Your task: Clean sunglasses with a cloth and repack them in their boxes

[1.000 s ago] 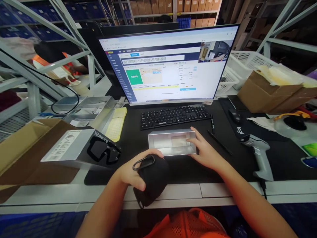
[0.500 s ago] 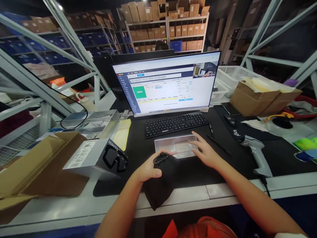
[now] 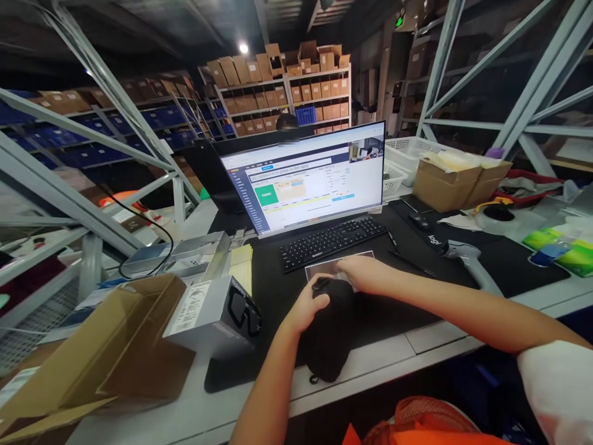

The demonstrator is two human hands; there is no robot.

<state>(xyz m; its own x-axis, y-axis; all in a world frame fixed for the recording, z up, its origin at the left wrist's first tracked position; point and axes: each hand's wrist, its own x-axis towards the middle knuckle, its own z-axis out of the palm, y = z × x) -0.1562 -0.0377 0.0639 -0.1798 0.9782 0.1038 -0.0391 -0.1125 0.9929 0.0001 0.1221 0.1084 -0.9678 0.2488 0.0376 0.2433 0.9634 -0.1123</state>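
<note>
My left hand (image 3: pixel 306 304) is closed around the top of a black cloth pouch (image 3: pixel 328 337), thumb across its near side. The pouch hangs down over the table's front edge, with a small cord loop at its lower end. My right hand (image 3: pixel 364 272) is closed just beyond the pouch, over a shallow pale box (image 3: pixel 319 271) that lies in front of the keyboard. Its fingertips are hidden, so what they pinch cannot be made out. Left of my left arm stands a grey box (image 3: pixel 213 315) with a goggles picture and a white label.
An open cardboard carton (image 3: pixel 139 346) stands at the left. Behind my hands are a black keyboard (image 3: pixel 333 243) and a lit monitor (image 3: pixel 310 185). A barcode scanner (image 3: pixel 472 266), a mouse (image 3: pixel 418 221) and a pen (image 3: pixel 412 262) lie to the right. Yellow notes (image 3: pixel 241 267) lie beside the grey box.
My right hand has come left from the pale box's right end, its spread fingers now closed near the pouch. My left hand still grips the pouch. The camera view has shifted.
</note>
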